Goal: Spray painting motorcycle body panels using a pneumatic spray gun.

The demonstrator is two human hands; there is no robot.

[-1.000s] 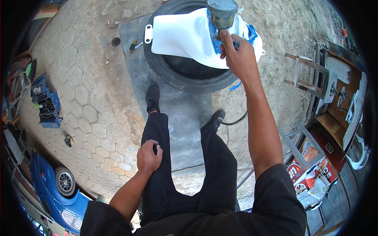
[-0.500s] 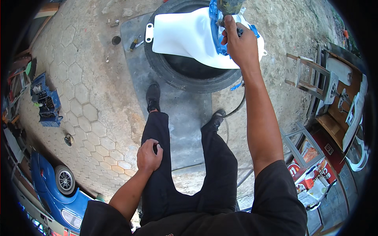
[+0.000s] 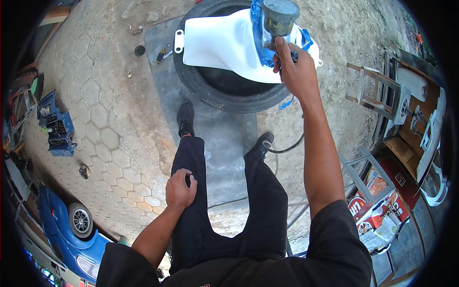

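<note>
Right hand [image 3: 299,71] gripping spray gun [image 3: 281,20], held over white panel [image 3: 217,43] laid across tire [image 3: 229,101]; blue sheeting [image 3: 257,33] on panel's right part. Left hand [image 3: 180,190], slightly spread, resting on left knee [image 3: 193,152].

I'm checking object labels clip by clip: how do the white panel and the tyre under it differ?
Colour: the white panel carries a blue covering; the tyre is black.
Shape: the panel is irregular, with a holed left tab; the tyre is a ring.
Pose: the panel lies on top, the tyre flat beneath.
Shared: both are partly hidden, the panel by the right hand and spray gun.
</note>
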